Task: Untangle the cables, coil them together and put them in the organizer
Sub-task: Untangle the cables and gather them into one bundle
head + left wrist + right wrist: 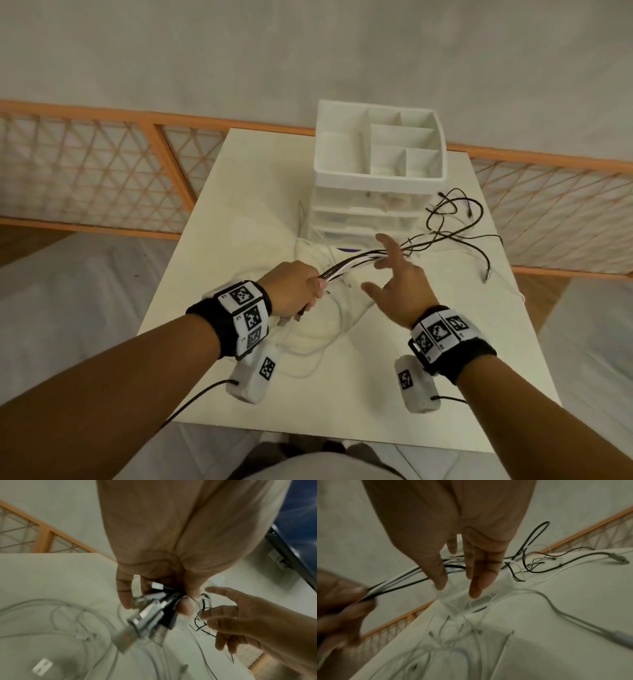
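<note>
My left hand [298, 289] grips a bundle of black and white cables [352, 262] near their plug ends; in the left wrist view the plugs [154, 614] stick out below its curled fingers. The bundle runs right, past my right hand [390, 274], whose fingers are spread and straight, with the cables running beside them. In the right wrist view the right hand's fingers [476, 572] hang over the cables [399, 582] without closing. Black cable ends [455, 219] trail loose on the table to the right. The white organizer [380, 154] stands at the back of the table, its top compartments holding nothing.
White cable loops [329, 329] lie on the white table [428, 377] under and between my hands. The organizer has translucent drawers [366, 212] below its top tray. An orange lattice fence [102, 164] runs behind the table.
</note>
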A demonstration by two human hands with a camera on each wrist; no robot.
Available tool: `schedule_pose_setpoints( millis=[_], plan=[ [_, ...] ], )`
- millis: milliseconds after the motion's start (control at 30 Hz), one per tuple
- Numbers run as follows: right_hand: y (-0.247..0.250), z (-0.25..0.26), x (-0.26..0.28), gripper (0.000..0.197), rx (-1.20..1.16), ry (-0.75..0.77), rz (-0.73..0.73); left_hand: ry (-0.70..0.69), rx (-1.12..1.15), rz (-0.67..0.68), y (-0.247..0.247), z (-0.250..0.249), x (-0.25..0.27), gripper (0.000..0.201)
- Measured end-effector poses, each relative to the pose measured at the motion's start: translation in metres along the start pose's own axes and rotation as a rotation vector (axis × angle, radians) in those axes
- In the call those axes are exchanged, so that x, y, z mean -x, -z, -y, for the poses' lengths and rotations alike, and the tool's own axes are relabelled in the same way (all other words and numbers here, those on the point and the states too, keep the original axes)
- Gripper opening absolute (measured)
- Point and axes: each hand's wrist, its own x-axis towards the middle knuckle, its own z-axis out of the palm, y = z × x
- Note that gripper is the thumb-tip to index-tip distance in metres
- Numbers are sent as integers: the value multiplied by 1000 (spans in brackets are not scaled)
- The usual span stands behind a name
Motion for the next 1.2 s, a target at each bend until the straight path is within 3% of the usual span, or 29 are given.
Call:
schedule_pose_setpoints(
  millis=[100,167,267,333,400,500,667,800,867,967,1067,1200],
  plan=[
    [-29,0,21,51,-78,184,12,35,41,-98,3,11,3,27],
    [-50,0,30,33,-33,258,149,51,67,-125,4,18,2,28],
    [-83,-12,33,36,304,211,484,60,121,-129,3,22,2,23],
    [-98,-20,33,34,455,119,547,41,110,-152,2,21,4,32],
    [-102,-22,33,18,453,102,444,29,148,-182,2,21,4,38],
    [-81,-21,24,11,297,47,213,19,352,-170,6,22,0,31],
    [7,-2,2,8,-68,7,-75,7,642,-171,19,12,5,23],
    [72,9,0,13,-323,-43,-341,34,756,-208,28,4,6,29],
    [81,15,6,16,-380,16,-332,29,804,-205,31,-5,7,30],
    [67,22,18,19,-317,192,-154,-16,841,-187,33,-22,10,28],
    [50,27,22,21,-269,241,-13,-66,857,-114,31,-37,12,30],
    [45,41,19,23,-162,330,14,-132,674,-69,22,-47,13,30]
  ],
)
